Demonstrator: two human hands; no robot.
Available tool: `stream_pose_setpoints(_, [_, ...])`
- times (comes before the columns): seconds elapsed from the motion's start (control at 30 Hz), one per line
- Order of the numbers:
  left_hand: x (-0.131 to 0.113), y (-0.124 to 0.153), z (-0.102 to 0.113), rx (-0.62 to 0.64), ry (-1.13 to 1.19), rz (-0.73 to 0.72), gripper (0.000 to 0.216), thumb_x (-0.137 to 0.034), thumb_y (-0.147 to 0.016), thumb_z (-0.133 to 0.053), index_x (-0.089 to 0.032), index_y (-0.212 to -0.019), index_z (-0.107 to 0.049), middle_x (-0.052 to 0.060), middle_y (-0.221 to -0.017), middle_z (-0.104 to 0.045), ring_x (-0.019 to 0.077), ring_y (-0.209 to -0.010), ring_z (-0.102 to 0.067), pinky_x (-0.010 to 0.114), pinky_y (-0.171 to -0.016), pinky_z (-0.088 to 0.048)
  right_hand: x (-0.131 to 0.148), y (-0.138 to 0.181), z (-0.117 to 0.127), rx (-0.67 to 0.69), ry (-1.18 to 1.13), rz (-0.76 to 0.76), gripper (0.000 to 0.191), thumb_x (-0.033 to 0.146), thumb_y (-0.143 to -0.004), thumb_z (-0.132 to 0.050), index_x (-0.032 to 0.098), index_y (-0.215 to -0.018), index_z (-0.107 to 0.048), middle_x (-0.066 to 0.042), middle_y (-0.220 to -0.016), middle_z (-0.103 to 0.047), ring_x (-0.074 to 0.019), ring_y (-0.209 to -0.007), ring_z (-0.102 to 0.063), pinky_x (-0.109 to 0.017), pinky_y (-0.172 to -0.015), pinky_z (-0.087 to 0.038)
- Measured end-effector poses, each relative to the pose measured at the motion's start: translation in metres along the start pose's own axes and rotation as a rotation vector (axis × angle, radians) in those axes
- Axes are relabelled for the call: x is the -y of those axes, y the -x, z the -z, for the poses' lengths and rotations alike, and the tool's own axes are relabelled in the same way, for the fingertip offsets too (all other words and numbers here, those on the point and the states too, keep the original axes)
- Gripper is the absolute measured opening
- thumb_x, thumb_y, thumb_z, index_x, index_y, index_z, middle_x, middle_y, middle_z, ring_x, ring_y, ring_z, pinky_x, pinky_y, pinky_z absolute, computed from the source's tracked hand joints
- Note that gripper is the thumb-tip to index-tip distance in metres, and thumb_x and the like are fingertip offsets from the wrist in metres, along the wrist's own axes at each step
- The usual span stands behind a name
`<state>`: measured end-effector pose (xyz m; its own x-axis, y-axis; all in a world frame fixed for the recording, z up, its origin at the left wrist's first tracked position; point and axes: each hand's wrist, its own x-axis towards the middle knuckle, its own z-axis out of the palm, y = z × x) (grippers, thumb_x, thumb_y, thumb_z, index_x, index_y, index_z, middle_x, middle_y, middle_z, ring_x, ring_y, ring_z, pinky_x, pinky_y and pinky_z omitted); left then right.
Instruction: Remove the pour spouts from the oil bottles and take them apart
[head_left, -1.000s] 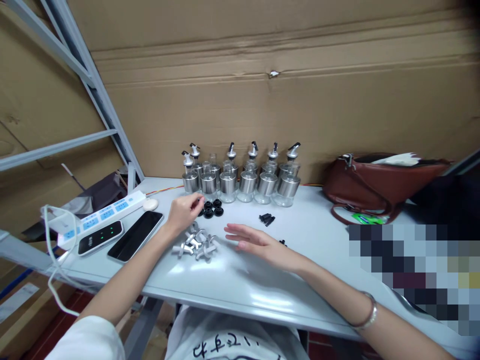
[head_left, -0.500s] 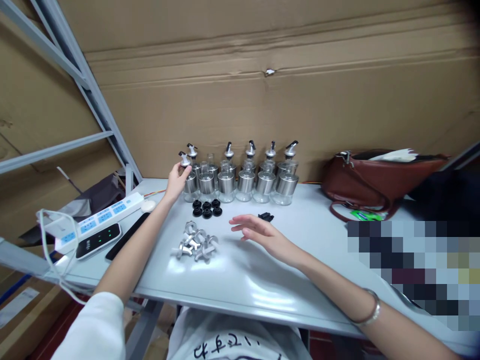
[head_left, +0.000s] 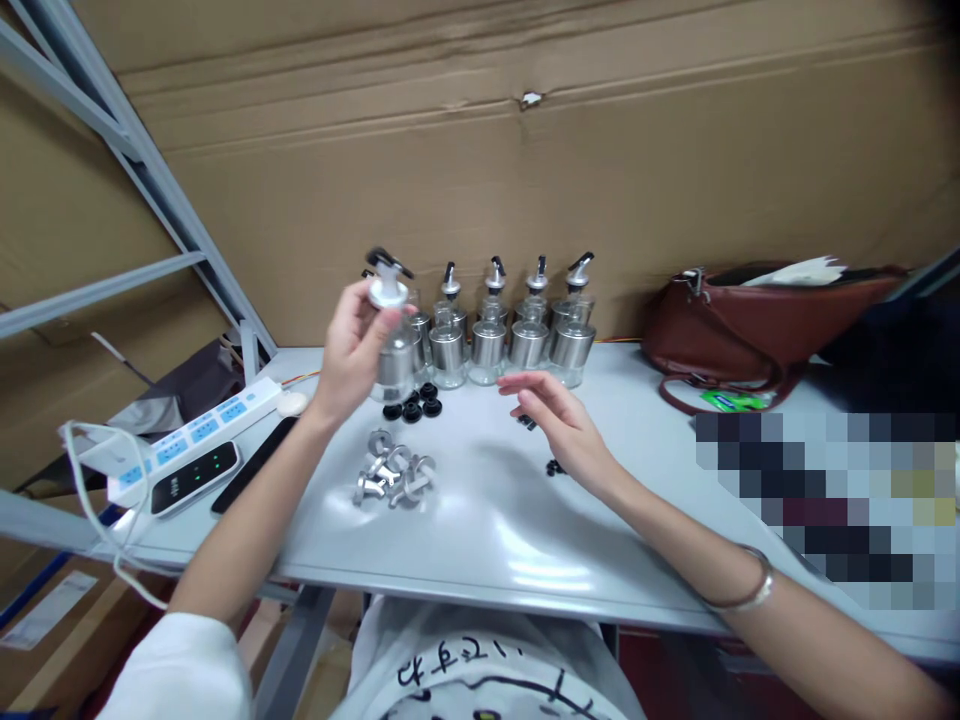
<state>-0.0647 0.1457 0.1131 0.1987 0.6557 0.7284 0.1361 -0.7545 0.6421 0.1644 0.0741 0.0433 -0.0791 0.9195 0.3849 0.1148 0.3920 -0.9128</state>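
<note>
My left hand (head_left: 351, 355) grips an oil bottle (head_left: 395, 368) by its neck, just under a silver pourer with a black flap. The bottle is upright, raised in front of the left end of the bottle rows. My right hand (head_left: 566, 428) hovers over the table with its fingers apart, holding nothing. Black parts (head_left: 526, 423) lie partly hidden behind it, and small black pieces (head_left: 555, 467) lie beside its wrist. Near the left hand are several black stoppers (head_left: 431, 407), and closer to me a pile of silver spout pieces (head_left: 394, 468).
Several glass and steel bottles (head_left: 489, 350) stand in two rows along the cardboard wall (head_left: 487, 180); back ones carry pourers. On the left lie a power strip (head_left: 202, 430), a Wi-Fi device (head_left: 196, 477) and a dark phone (head_left: 255, 465). A brown bag (head_left: 765, 345) sits on the right.
My left hand has lifted the bottle from the left end of the row and brought it closer. My right hand has shifted slightly right and up in view, still open.
</note>
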Motion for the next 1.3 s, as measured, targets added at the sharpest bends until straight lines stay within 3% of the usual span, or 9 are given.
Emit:
stream_pose_setpoints(0.17, [-0.022,0.036,-0.045,0.233,0.27,0.217,0.038,-0.051,-0.087,-0.052,-0.022,-0.111,-0.044,0.006,-0.102,-0.06,0.0195,-0.095,-0.061,0.032,-0.085,-0.05,-0.001,0.005,-0.004,0.213,0.023,0.028,0.049,0.049,-0.083,-0.062,0.024,-0.122,-0.047,-0.01,-0.133,-0.048,-0.0262,-0.121,-0.046,-0.044,-0.1,-0.041])
stream_pose_setpoints(0.3, [-0.022,0.052,-0.065,0.283,0.381,0.309,0.037,-0.047,-0.088,-0.053,-0.021,-0.113,-0.046,0.006,-0.106,-0.059,0.0198,-0.098,-0.058,0.031,-0.087,-0.047,-0.009,0.009,-0.009,0.304,-0.055,-0.008,0.07,0.041,-0.072,-0.075,0.026,-0.13,-0.04,-0.009,-0.139,-0.042,-0.0276,-0.126,-0.043,-0.043,-0.106,-0.037])
stream_pose_setpoints(0.5, [-0.022,0.061,-0.075,0.317,0.525,0.365,0.036,-0.039,-0.08,-0.068,-0.021,-0.104,-0.049,0.004,-0.102,-0.059,0.0175,-0.096,-0.057,0.028,-0.085,-0.047,-0.01,0.012,-0.017,0.327,-0.176,-0.087,0.08,0.032,-0.065,-0.077,0.025,-0.135,-0.039,-0.01,-0.132,-0.048,-0.0278,-0.121,-0.047,-0.042,-0.1,-0.042])
stream_pose_setpoints(0.6, [-0.021,0.06,-0.076,0.352,0.618,0.405,0.046,-0.037,-0.075,-0.074,-0.021,-0.109,-0.049,0.006,-0.103,-0.063,0.019,-0.1,-0.06,0.03,-0.089,-0.047,-0.006,0.013,-0.018,0.331,-0.147,-0.119,0.074,0.027,-0.064,-0.073,0.023,-0.132,-0.042,-0.009,-0.12,-0.056,-0.0265,-0.108,-0.055,-0.04,-0.09,-0.049])
stream_pose_setpoints(0.73, [-0.023,0.057,-0.071,0.515,0.695,0.423,0.037,-0.044,-0.079,-0.069,-0.017,-0.097,-0.053,0.011,-0.102,-0.067,0.0243,-0.102,-0.062,0.036,-0.09,-0.047,-0.005,0.011,-0.014,0.357,-0.074,-0.152,0.052,0.028,-0.061,-0.072,0.016,-0.109,-0.054,-0.007,-0.1,-0.059,-0.0237,-0.091,-0.058,-0.036,-0.079,-0.049])
stream_pose_setpoints(0.87, [-0.024,0.056,-0.065,0.547,0.723,0.42,0.031,-0.044,-0.085,-0.061,-0.017,-0.1,-0.053,0.012,-0.107,-0.067,0.0258,-0.107,-0.061,0.039,-0.092,-0.045,-0.014,0.009,-0.012,0.377,-0.156,-0.157,0.052,0.031,-0.057,-0.076,0.016,-0.102,-0.055,-0.005,-0.094,-0.058,-0.0226,-0.088,-0.056,-0.034,-0.077,-0.047])
stream_pose_setpoints(0.97, [-0.023,0.056,-0.062,0.595,0.72,0.43,0.033,-0.043,-0.087,-0.059,-0.017,-0.107,-0.052,0.013,-0.112,-0.065,0.0251,-0.106,-0.061,0.036,-0.088,-0.046,-0.02,0.008,-0.013,0.426,-0.268,-0.168,0.053,0.033,-0.056,-0.079,0.016,-0.1,-0.056,-0.004,-0.091,-0.059,-0.0212,-0.085,-0.056,-0.032,-0.074,-0.046])
stream_pose_setpoints(1.13, [-0.026,0.052,-0.059,0.708,0.602,0.413,0.036,-0.046,-0.092,-0.049,-0.02,-0.117,-0.051,0.012,-0.128,-0.056,0.0206,-0.102,-0.058,0.027,-0.072,-0.044,-0.021,0.008,-0.014,0.498,-0.331,-0.178,0.037,0.026,-0.059,-0.077,0.016,-0.09,-0.059,-0.003,-0.084,-0.06,-0.0189,-0.08,-0.056,-0.029,-0.071,-0.046])
stream_pose_setpoints(1.3, [-0.027,0.055,-0.059,0.715,0.568,0.367,0.042,-0.051,-0.092,-0.047,-0.02,-0.12,-0.05,0.011,-0.124,-0.056,0.0226,-0.11,-0.052,0.029,-0.081,-0.042,-0.013,0.008,-0.015,0.484,-0.286,-0.156,0.027,0.02,-0.059,-0.071,0.016,-0.081,-0.056,0.001,-0.075,-0.055,-0.0134,-0.067,-0.05,-0.024,-0.061,-0.042])
